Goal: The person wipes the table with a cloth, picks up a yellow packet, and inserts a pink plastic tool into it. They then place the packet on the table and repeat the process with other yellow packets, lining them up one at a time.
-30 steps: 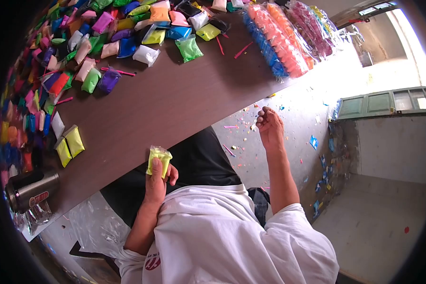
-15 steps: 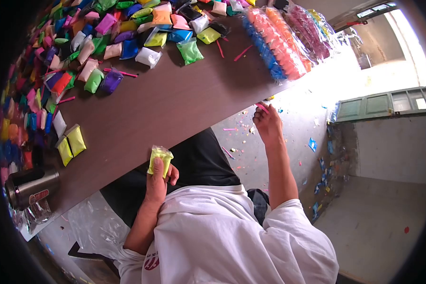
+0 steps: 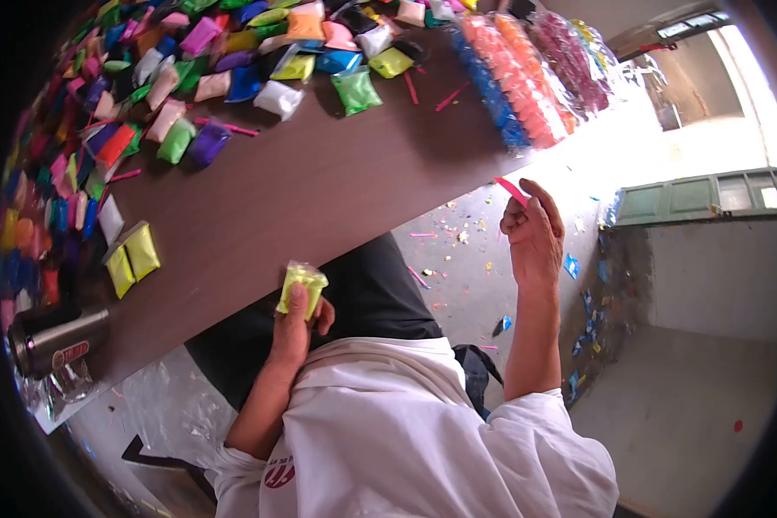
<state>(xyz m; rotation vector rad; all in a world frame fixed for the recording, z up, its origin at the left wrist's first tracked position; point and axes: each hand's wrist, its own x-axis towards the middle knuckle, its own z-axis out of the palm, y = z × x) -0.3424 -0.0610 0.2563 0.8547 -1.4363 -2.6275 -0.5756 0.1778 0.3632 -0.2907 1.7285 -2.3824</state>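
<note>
My left hand (image 3: 297, 330) is closed around a yellow packet (image 3: 304, 287) in clear wrapping, held upright just off the table's near edge, thumb on its face. Out past the same edge, over the floor, my right hand (image 3: 535, 231) is raised with its fingers curled on a thin pink plastic strip (image 3: 513, 189). Two more yellow packets (image 3: 141, 250) lie side by side on the brown table (image 3: 319, 186), left of my left hand.
A large heap of small coloured packets (image 3: 243, 85) covers the table's far left. Long bundles of wrapped packs (image 3: 511, 76) stand at the far right end. A metal tumbler (image 3: 59, 342) is at the near left. Scraps and pink strips litter the floor (image 3: 457, 276).
My right hand has moved right with the pink strip, which now sticks out further. My left hand keeps its hold on the yellow packet. A dark and blue scrap now shows on the floor.
</note>
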